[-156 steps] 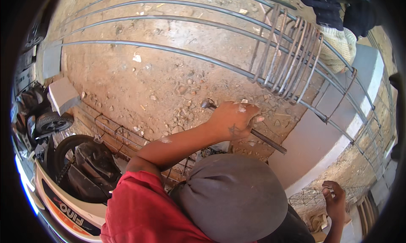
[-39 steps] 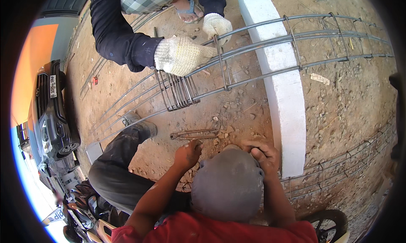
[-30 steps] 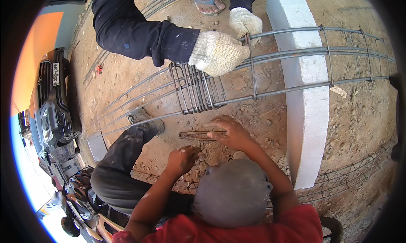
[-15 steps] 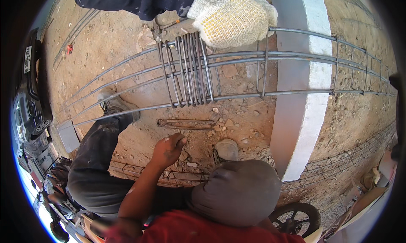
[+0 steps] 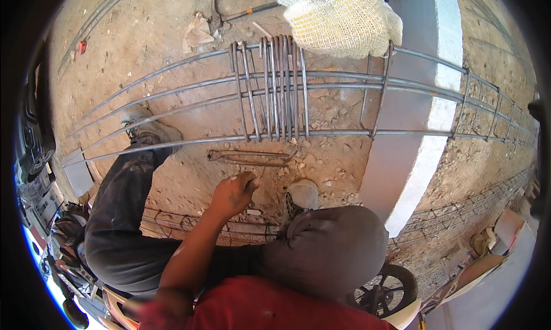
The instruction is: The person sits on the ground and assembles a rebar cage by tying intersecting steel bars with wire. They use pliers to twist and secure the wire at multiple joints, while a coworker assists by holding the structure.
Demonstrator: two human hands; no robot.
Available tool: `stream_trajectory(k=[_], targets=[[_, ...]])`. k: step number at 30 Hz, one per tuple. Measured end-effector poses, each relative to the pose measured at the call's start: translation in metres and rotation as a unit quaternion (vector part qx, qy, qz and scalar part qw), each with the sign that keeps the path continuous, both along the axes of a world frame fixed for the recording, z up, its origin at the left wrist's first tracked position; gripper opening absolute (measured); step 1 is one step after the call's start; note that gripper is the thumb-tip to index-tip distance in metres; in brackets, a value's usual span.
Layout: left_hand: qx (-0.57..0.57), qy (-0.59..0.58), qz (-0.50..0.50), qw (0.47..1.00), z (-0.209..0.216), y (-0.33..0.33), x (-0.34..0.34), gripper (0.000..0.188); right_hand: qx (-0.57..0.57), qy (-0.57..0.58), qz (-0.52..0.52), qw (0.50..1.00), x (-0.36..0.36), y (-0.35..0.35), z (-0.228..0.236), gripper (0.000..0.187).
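Observation:
My left hand (image 5: 234,193) is closed, held over the ground in front of my bent right knee. Its fingertips are turned from view, so anything inside them is hidden. My right hand does not show. Just beyond the left hand, a rusty long-handled tool (image 5: 248,156), like nippers, lies on the dirt. Past it, long steel bars (image 5: 198,143) run from left to right. Rectangular rebar stirrups (image 5: 277,91) hang bunched around them, apart from my hand. A white-and-yellow knit covering (image 5: 344,22), apparently another person's cap, overlaps the far bar.
A grey-and-white beam (image 5: 414,129) supports the bars at right; a grey block (image 5: 77,178) stands under their left end. A hammer-like tool (image 5: 238,13) lies at the back. A spoked wheel (image 5: 387,295) is near right, a parked vehicle (image 5: 37,126) far left.
The whole view has shifted, with the bars and stirrups appearing slightly higher. More of the hammer-like tool shows beside the knit covering. My left hand stays closed near the same spot.

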State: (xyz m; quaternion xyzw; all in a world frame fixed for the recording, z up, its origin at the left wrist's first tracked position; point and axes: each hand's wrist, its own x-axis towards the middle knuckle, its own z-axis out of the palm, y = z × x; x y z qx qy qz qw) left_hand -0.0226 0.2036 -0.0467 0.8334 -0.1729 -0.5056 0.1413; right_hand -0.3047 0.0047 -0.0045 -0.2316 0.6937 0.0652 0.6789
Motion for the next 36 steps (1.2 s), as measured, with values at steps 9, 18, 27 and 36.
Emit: stream_trajectory(k=[9,18,27,36], targets=[[-0.047,0.014,0.01,0.999,-0.008,-0.006,-0.006,0.028,-0.017,0.022,0.018,0.999,-0.011,0.0,0.035,0.035],[-0.024,0.015,0.0,1.0,-0.016,0.003,-0.01,0.028,-0.034,0.038,0.039,0.998,-0.023,0.005,0.071,0.035],[-0.034,0.038,0.068,0.996,-0.019,0.0,-0.019,0.033,-0.041,0.049,0.049,0.997,-0.035,0.02,0.085,0.034],[0.002,0.057,0.085,0.995,-0.034,0.022,-0.041,0.024,-0.038,0.03,0.052,0.997,-0.048,0.027,0.048,0.034]])
